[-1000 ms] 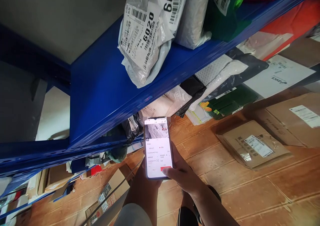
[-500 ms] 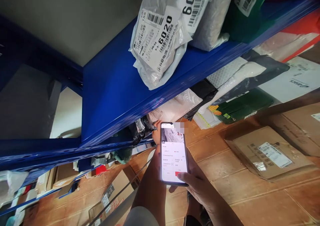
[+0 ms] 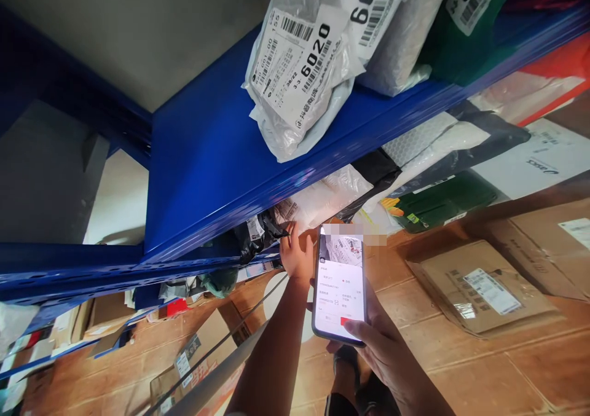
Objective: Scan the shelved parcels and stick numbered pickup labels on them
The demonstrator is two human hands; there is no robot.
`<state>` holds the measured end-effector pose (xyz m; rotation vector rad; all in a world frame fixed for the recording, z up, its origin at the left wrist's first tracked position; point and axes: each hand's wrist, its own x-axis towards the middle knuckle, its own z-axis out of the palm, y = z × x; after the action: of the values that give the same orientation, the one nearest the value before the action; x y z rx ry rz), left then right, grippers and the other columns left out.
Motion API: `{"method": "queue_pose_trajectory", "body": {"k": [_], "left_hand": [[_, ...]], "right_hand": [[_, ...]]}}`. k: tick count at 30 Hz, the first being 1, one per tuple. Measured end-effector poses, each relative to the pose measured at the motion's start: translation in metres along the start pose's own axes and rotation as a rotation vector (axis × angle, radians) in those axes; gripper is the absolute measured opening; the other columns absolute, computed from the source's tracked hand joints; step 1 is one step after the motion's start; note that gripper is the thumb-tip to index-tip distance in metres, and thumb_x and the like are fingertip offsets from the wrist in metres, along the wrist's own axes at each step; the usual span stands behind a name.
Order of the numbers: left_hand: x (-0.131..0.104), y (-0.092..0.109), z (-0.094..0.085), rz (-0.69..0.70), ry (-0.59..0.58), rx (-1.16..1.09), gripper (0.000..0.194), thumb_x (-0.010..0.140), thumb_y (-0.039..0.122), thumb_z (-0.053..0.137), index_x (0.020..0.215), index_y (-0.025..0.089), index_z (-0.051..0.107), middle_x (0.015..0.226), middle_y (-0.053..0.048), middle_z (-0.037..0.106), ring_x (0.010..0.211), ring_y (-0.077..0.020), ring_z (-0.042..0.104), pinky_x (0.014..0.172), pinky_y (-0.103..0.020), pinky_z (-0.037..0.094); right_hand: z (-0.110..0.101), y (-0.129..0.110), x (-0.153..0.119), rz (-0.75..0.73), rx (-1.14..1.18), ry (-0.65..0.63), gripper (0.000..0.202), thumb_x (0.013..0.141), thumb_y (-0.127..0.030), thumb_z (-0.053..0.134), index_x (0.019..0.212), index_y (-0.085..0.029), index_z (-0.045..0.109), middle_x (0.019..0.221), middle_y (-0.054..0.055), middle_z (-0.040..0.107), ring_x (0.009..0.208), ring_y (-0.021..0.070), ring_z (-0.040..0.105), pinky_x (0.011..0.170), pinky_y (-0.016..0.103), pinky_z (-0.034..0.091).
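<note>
My right hand (image 3: 366,336) is wrapped round a phone (image 3: 340,290) with a lit screen, its thumb on a red button low on the display. The screen shows a camera picture of a label above lines of text. To the phone's left, my left hand (image 3: 296,255) reaches up to the lower shelf, fingers apart, fingertips at the edge of a white plastic parcel (image 3: 322,198). Beside those fingers lies a small black parcel (image 3: 255,235). On the blue shelf (image 3: 198,158) above, a grey-white bag (image 3: 299,72) bears a label marked 6020.
Cardboard boxes (image 3: 483,287) lie on the brown tiled floor at right, and another box (image 3: 207,348) at lower left. A grey pole (image 3: 221,367) and cable cross beside my left forearm. More bagged parcels (image 3: 449,204) fill the lower shelf.
The phone has moved right, away from my left forearm. My left hand, mostly hidden behind the phone before, now shows with its fingers spread. The view has shifted slightly.
</note>
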<state>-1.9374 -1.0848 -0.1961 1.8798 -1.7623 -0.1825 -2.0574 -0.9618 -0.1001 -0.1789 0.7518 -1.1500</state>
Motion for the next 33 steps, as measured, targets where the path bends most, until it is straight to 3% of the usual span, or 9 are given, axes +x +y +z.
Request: {"method": "queue_pose_trajectory", "body": {"k": [4,8,10,13,16,19,23,26,33], "left_hand": [[-0.003,0.007,-0.011,-0.056,0.178,0.043,0.024,0.079,0.032,0.057,0.096,0.015,0.061,0.101,-0.016,0.054,0.104,-0.0283,0.052,0.094,-0.046,0.042],[0.017,0.002,-0.025,-0.148,0.307,0.082,0.058,0.068,0.027,0.063,0.118,0.004,0.045,0.123,-0.024,0.042,0.122,-0.0334,0.038,0.105,-0.05,0.03],[0.032,-0.008,-0.029,-0.179,0.286,0.084,0.068,0.066,0.026,0.065,0.126,0.007,0.04,0.132,-0.023,0.039,0.129,-0.0353,0.032,0.109,-0.053,0.024],[0.053,-0.026,-0.032,-0.228,0.208,0.061,0.041,0.078,0.025,0.052,0.117,0.012,0.051,0.126,-0.019,0.051,0.126,-0.0371,0.039,0.106,-0.058,0.027],[0.062,-0.029,-0.03,-0.234,0.155,0.021,0.033,0.086,0.021,0.036,0.111,0.013,0.056,0.123,-0.018,0.054,0.12,-0.0309,0.049,0.103,-0.049,0.037],[0.056,-0.013,-0.023,-0.199,0.104,-0.005,0.036,0.088,0.023,0.035,0.12,0.017,0.052,0.133,-0.014,0.049,0.124,-0.026,0.047,0.103,-0.042,0.04],[0.036,0.009,-0.008,-0.164,0.028,0.024,0.043,0.089,0.029,0.039,0.129,0.016,0.046,0.145,-0.015,0.037,0.137,-0.0346,0.028,0.107,-0.057,0.031],[0.026,0.01,-0.001,-0.132,-0.024,0.067,0.055,0.084,0.033,0.051,0.134,0.014,0.041,0.151,-0.016,0.025,0.14,-0.0387,0.015,0.108,-0.063,0.023],[0.024,0.01,-0.002,-0.16,-0.071,0.126,0.058,0.077,0.019,0.056,0.134,0.025,0.046,0.153,-0.015,0.022,0.14,-0.0382,0.017,0.108,-0.062,0.023]], "right_hand": [[-0.009,-0.006,-0.008,0.009,-0.001,0.003,0.091,0.07,-0.031,0.071,0.141,-0.038,0.015,0.119,0.011,0.064,0.098,0.0329,0.065,0.051,0.034,0.054],[-0.02,-0.01,-0.019,-0.001,0.053,-0.013,0.096,0.063,-0.038,0.076,0.14,-0.039,0.019,0.126,0.012,0.061,0.103,0.0362,0.064,0.054,0.036,0.052],[-0.022,-0.011,-0.025,0.006,0.053,0.005,0.094,0.063,-0.041,0.075,0.14,-0.039,0.021,0.129,0.011,0.059,0.105,0.0357,0.062,0.055,0.035,0.051],[-0.023,-0.013,-0.034,0.014,0.049,0.041,0.093,0.063,-0.042,0.075,0.14,-0.037,0.024,0.128,0.011,0.06,0.101,0.0342,0.064,0.057,0.035,0.051],[-0.024,-0.014,-0.04,0.017,0.077,0.072,0.093,0.062,-0.041,0.077,0.14,-0.035,0.026,0.126,0.012,0.062,0.098,0.0343,0.066,0.058,0.035,0.053],[-0.028,-0.012,-0.044,0.0,0.094,0.094,0.089,0.065,-0.04,0.074,0.14,-0.035,0.027,0.124,0.012,0.064,0.1,0.0343,0.065,0.058,0.035,0.054],[-0.034,-0.008,-0.047,0.002,0.09,0.126,0.085,0.067,-0.035,0.074,0.139,-0.035,0.028,0.115,0.01,0.069,0.095,0.0309,0.068,0.058,0.032,0.053],[-0.037,-0.007,-0.048,0.015,0.095,0.126,0.089,0.064,-0.035,0.076,0.139,-0.032,0.028,0.111,0.012,0.071,0.093,0.0319,0.068,0.054,0.031,0.052],[-0.047,-0.002,-0.048,0.03,0.072,0.176,0.098,0.063,-0.036,0.076,0.143,-0.034,0.018,0.123,0.013,0.066,0.098,0.0349,0.067,0.051,0.033,0.052]]}}
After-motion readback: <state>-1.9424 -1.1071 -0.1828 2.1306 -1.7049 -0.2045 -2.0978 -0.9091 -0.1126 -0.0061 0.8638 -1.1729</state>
